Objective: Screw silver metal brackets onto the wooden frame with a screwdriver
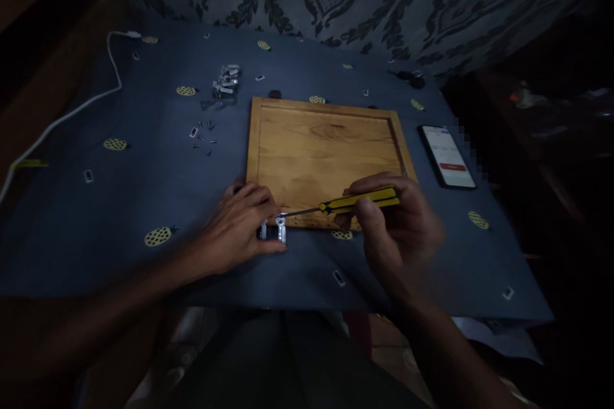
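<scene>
A framed wooden board (330, 147) lies on the blue cloth, with a row of small dark holes along its near edge. At its near left corner, my left hand (242, 220) is closed around a shiny metal hook (281, 230), forefinger by its top and thumb by its lower end. Another metal hook (263, 230) sits just left of it, partly covered by my fingers. My right hand (398, 223) grips a yellow-and-black screwdriver (359, 201). Its thin shaft points left, and the tip meets the top of the hook near my left fingertips; any screw there is too small to make out.
Several loose screws (204, 137) lie left of the board, with a pile of metal hooks (228, 80) behind them. A lit phone (448, 156) rests at the right. A white cable (81, 102) runs along the left side. Dark keys or similar (412, 78) lie far right.
</scene>
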